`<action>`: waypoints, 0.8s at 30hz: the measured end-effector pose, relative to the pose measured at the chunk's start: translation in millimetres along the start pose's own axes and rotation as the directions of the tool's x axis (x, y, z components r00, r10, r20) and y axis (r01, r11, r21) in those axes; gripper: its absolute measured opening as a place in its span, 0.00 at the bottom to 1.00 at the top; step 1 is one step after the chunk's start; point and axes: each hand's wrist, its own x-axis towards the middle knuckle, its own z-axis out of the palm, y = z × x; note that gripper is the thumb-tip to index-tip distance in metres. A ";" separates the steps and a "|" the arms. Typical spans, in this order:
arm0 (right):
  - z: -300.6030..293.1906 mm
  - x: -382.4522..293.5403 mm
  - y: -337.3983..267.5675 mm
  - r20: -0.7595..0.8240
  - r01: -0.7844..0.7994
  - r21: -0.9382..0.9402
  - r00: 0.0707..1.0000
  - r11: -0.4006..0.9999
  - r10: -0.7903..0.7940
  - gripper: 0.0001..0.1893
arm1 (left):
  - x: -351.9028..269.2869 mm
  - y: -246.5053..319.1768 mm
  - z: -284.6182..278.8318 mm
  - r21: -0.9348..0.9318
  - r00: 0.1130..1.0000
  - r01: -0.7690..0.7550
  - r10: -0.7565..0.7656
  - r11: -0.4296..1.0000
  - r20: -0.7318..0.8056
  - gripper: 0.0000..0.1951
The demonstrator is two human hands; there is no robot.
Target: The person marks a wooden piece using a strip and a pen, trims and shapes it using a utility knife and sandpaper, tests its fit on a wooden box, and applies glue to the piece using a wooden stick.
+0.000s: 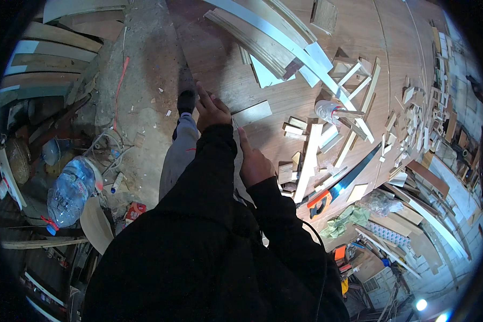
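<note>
My left hand [212, 109] is near the middle of the view, in front of my leg, its fingers bent; whether it holds something small is unclear. Lower and to the right, my right hand [255, 163] has its index finger extended upward and the other fingers curled. A thin, pointed thing lies at that fingertip, too small to name. A short flat wooden board [252, 114] lies on the wood-look surface just right of my left hand. Farther right, a handsaw with an orange and black handle [319, 203] lies among wood strips.
Long boards and a white strip [273, 34] lie at the top. Wood offcuts [410, 116] are scattered at the right, with a clear plastic bottle [327, 110] nearer. At the left are a large plastic bottle [71, 191], a cable loop [108, 147] and stacked boards [54, 62].
</note>
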 end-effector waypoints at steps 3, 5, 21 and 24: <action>-2.4 -0.2 -2.3 0.018 -0.022 0.015 1.000 1.000 0.022 0.36 | -0.4 -2.3 6.4 0.010 0.999 -0.031 0.031 0.999 -0.039 0.31; 1.7 0.3 -1.6 -0.009 -0.015 0.035 1.000 0.999 0.015 0.40 | 0.1 -3.3 5.3 0.003 0.999 -0.024 0.024 1.000 -0.026 0.31; 0.9 2.5 -3.5 -0.036 -0.046 0.049 0.998 0.998 0.048 0.43 | -0.6 1.7 1.3 -0.027 1.000 -0.009 0.008 1.000 -0.012 0.30; -2.8 4.1 -9.6 0.036 -0.083 0.011 0.996 0.996 0.083 0.36 | 0.3 -2.5 4.2 -0.058 1.000 -0.006 0.005 0.998 -0.018 0.30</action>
